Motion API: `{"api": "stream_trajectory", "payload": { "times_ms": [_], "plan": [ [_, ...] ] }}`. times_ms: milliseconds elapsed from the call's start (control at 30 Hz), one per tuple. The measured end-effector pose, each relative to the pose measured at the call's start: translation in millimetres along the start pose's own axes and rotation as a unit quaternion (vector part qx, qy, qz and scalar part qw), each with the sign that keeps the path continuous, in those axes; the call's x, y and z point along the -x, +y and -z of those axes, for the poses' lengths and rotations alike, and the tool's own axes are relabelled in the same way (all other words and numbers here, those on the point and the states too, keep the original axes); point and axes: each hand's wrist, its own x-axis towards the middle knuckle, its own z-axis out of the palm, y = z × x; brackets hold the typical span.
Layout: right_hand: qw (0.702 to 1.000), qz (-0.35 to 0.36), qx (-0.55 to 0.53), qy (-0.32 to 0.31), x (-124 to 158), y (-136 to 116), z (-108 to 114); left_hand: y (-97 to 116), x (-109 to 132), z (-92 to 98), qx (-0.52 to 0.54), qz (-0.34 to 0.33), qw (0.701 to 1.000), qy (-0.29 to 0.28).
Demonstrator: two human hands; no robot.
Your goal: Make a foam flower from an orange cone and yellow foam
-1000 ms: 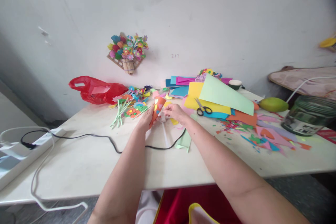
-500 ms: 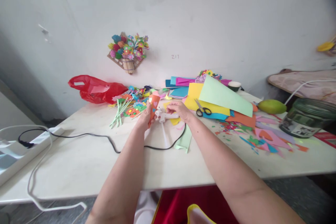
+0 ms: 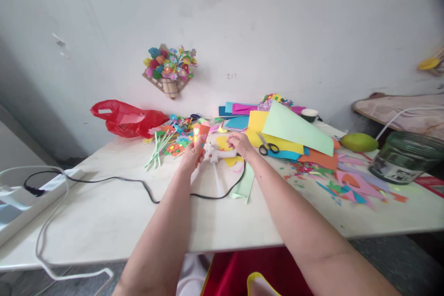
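My left hand is wrapped round an orange paper cone with small heart shapes on it, holding it upright above the white table. My right hand rests on a white glue gun lying on the table just right of the cone, fingers curled over its rear end. The gun's black cord runs left across the table to a power strip. A pale green paper strip lies under my right wrist.
Paper flowers on green sticks and a red plastic bag lie behind my left hand. Coloured sheets with scissors, paper scraps, a green mango and a glass jar fill the right side. A paper bouquet hangs on the wall.
My left hand has turned the orange cone from tilted to upright and raised it slightly. My right hand moved from the cone's tip to the glue gun's rear.
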Motion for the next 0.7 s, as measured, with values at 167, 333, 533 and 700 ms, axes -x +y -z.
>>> {"api": "stream_trajectory", "payload": {
  "times_ms": [167,333,533,700],
  "plan": [
    [0.998,-0.011,0.061,0.011,-5,7,-2,-4,-2,1.0,-0.029,-0.02,0.999,0.003],
    [0.985,-0.032,0.168,0.027,-8,9,3,-3,-2,0.9,-0.016,-0.05,0.999,-0.004],
    [0.945,-0.02,0.327,-0.021,-3,0,15,-4,-8,4.4,0.009,-0.048,0.996,0.069],
    [0.885,0.013,0.442,-0.145,-1,-4,15,-6,-14,7.1,0.002,-0.036,0.994,0.102]
  ]
}}
